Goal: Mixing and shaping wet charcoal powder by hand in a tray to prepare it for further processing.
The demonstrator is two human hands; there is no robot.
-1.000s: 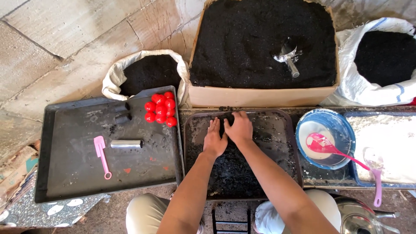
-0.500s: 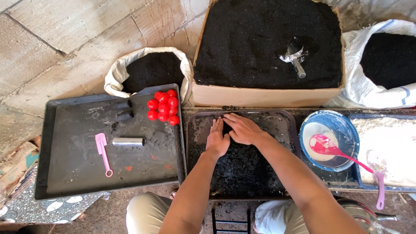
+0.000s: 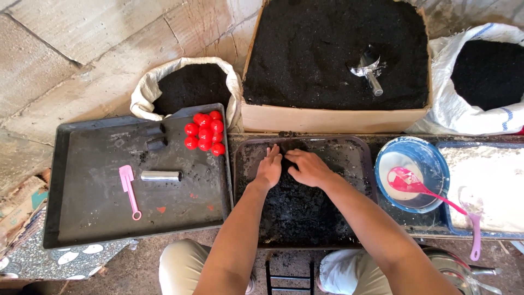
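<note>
Both of my hands rest flat on dark soil in a shallow dark tray (image 3: 357,150) in front of me. My left hand (image 3: 270,168) lies palm down with fingers together, pointing away from me. My right hand (image 3: 308,167) lies beside it, fingers spread and angled to the left, almost touching the left one. Neither hand holds anything. Loose black soil (image 3: 297,210) covers the tray's middle and near part.
A big black tray (image 3: 82,218) at left holds several red balls (image 3: 204,133), a metal cylinder (image 3: 161,176) and a pink spatula (image 3: 129,188). Behind are a soil-filled cardboard box (image 3: 327,117) with a metal scoop (image 3: 368,68) and two soil sacks. At right, a blue bowl (image 3: 431,158) with pink spoon.
Both hands have slid a little toward me over the soil, from the tray's far edge. The right hand's fingers have spread and turned leftward.
</note>
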